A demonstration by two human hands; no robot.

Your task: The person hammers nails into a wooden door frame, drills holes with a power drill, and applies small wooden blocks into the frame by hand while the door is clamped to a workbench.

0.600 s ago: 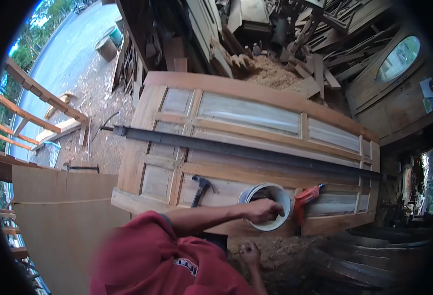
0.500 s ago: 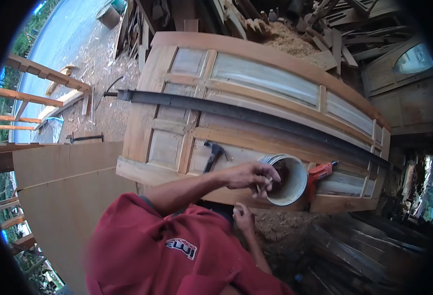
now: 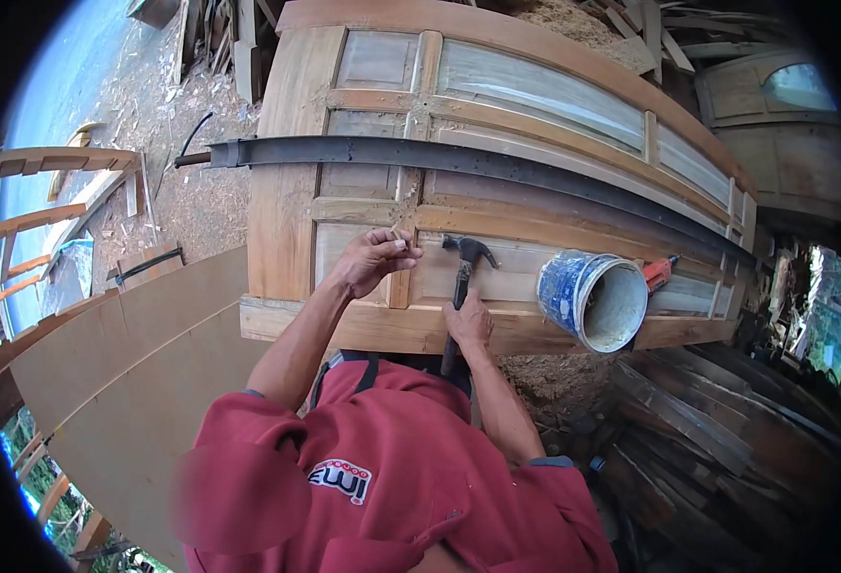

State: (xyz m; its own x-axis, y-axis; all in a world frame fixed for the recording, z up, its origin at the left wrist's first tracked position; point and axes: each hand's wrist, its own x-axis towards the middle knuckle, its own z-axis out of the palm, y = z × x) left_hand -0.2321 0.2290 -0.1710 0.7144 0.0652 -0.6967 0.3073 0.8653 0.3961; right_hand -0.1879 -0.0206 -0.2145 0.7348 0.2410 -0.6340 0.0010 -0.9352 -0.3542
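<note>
My right hand [image 3: 470, 321] is wrapped round the dark handle of a claw hammer [image 3: 463, 272]. The hammer's head rests on or just above a panel of a large wooden door [image 3: 282, 220], which lies flat before me. My left hand [image 3: 375, 261] is over the door, left of the hammer, its thumb and fingertips pinched together. Something small and thin seems to show at those fingertips, too small to name. Right of the hammer a blue-and-white bucket [image 3: 564, 289] lies tipped on its side, mouth towards the near right.
A long dark metal bar clamp [image 3: 373, 153] spans the door. Behind the bucket lies a red-orange tool [image 3: 661, 273]. Plywood sheets [image 3: 144, 382] stand at the near left, and stacked dark boards [image 3: 688, 420] lie at the lower right. Wood scraps and shavings litter the ground.
My left hand has left the bucket's mouth and moved left over the door. My right hand has come up from the near edge and taken hold of the hammer. The view has shifted.
</note>
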